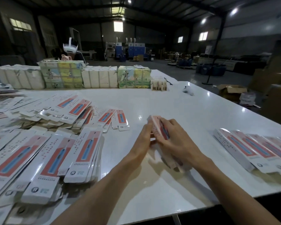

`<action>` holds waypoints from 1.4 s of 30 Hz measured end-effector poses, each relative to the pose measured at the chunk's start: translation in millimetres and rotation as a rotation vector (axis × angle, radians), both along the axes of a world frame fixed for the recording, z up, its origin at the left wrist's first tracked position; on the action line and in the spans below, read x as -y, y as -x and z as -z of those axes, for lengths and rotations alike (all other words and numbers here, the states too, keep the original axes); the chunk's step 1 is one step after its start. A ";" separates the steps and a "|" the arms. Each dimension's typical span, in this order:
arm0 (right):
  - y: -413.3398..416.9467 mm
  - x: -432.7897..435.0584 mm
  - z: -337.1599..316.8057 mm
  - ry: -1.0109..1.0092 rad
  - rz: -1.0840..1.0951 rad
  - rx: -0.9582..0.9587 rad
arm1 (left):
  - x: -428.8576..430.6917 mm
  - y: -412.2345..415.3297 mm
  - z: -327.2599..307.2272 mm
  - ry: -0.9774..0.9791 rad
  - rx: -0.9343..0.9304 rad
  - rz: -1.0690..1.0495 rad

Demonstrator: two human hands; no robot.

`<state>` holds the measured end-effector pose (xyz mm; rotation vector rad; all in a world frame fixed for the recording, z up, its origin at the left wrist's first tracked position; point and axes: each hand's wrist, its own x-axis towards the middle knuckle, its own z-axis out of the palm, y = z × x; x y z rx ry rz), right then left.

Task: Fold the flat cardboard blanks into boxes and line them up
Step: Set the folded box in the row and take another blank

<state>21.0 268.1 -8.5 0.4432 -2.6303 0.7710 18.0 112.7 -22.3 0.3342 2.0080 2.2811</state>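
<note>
The wide glossy white bench (169,101) fills the view from 7 round to 3 o'clock. At 9 o'clock it carries sprawling heaps of flat white-and-red printed cardboard blanks (81,151), long and narrow. At 3 o'clock lies a row of finished long white-and-red cardboard boxes (243,148), side by side and touching. At 11 to 12 o'clock stand paper-wrapped bundles of white and green-yellow printed packs (99,78).

At the centre, just above the bench, is the piece in hand: 1 pink, red and white cardboard box (159,129), partly formed, its far end pointing toward 11 o'clock. The right hand (177,137) lies over its top with fingers curled round it. The left hand (146,135) presses against its left side, fingers nearly straight and together.

The box looks like thin glossy card: very light, springy at the creases, a little slippery, and likely to kink if squeezed mid-span. It is probably best held by the long edges near the end being closed, leaving the flaps free.

The box's near end is behind the right hand and blurred, so I cannot tell whether any flap is tucked. Both thumbs are hidden. The row of boxes runs off the right edge, so its count is unknown. A small white object (188,91) at 1 o'clock is too small to identify.
</note>
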 end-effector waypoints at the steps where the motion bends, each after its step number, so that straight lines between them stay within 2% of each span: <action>1: 0.5 -10.2 0.0 0.010 0.039 -0.007 | 0.0 -0.4 4.8 0.169 -0.120 -0.024; 4: 1.3 -49.0 -0.9 -0.046 0.216 0.024 | -2.7 3.3 19.1 0.704 -0.431 -0.013; 6: -3.0 -77.2 -1.3 -0.158 0.341 0.062 | -5.6 2.5 24.5 0.862 -0.521 0.036; 11: -28.9 -134.8 7.6 -0.497 0.570 0.125 | -3.8 3.9 26.6 0.861 -0.520 0.047; 17: -46.4 -161.5 2.7 -0.607 0.702 0.181 | -4.7 2.9 26.0 0.859 -0.517 0.048; 21: -43.4 -153.5 -6.0 -0.609 0.709 0.191 | -4.7 1.2 24.9 0.860 -0.501 0.053; 24: -27.4 -120.9 -14.8 -0.500 0.589 0.107 | -4.7 -1.6 22.5 0.873 -0.493 0.053; 28: 5.7 -49.0 -23.6 -0.095 0.320 0.027 | -4.7 -5.0 17.9 0.872 -0.476 0.044; 32: 26.9 7.5 -2.3 0.166 0.150 0.065 | -2.3 -9.5 12.7 0.792 -0.409 -0.008; 35: 36.5 17.4 16.8 0.342 0.091 0.128 | -1.7 -12.9 8.9 0.784 -0.382 -0.078; 38: 45.1 10.1 24.9 0.470 0.038 0.159 | -3.8 -16.4 3.7 0.843 -0.429 -0.213; 42: 51.5 4.9 32.1 0.524 0.004 0.142 | 14.4 -13.1 -26.2 1.033 -0.455 -0.479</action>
